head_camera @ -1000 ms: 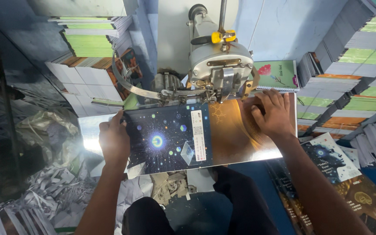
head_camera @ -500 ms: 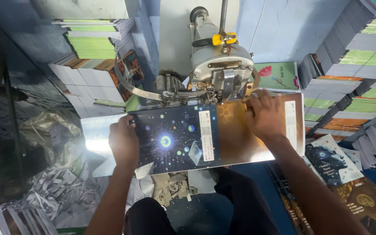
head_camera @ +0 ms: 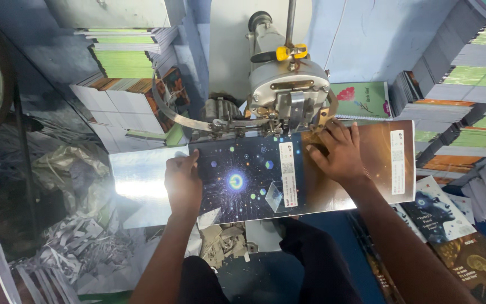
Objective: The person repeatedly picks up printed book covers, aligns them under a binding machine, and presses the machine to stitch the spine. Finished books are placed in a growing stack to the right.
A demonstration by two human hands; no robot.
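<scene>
Both hands, left [head_camera: 183, 181] and right [head_camera: 337, 153], press flat and open on the cover [head_camera: 254, 177] under the stitcher [head_camera: 288, 93]; stacks [head_camera: 457, 84] wait.

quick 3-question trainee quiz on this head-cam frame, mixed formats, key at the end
1. True or false: the left hand lies flat on the left edge of the dark starry cover.
2. The right hand presses on: A) the green booklet, B) the brown glossy cover, C) the yellow clamp.
3. Fill in: above both covers stands a grey metal ____ with a yellow clamp on top.

Key
1. True.
2. B: it rests on the brown glossy cover, just below the machine; the green booklet lies behind, untouched.
3. machine.
</scene>
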